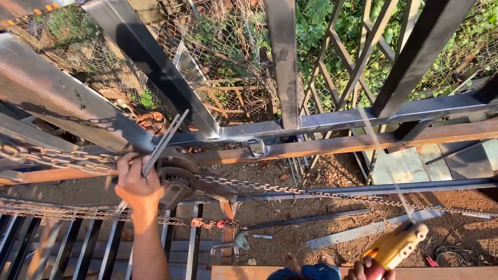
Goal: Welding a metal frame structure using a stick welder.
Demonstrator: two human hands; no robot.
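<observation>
I look down from a height through a steel frame. My left hand (136, 182) is closed around a bundle of thin grey welding rods (165, 140) that stick up and to the right, beside a rusty chain hoist (179, 179). My right hand (369, 269), at the bottom edge, grips a yellow electrode holder (397, 245) with one thin rod (381, 155) pointing up from it. A chain (321, 194) runs from the hoist to the right.
Dark square steel tubes (282, 62) rise from a horizontal beam (363, 116). Wire mesh fencing and green plants lie behind. Below are steel bars (98, 243), loose strips on red dirt, a black cable (456, 251) and my bare feet.
</observation>
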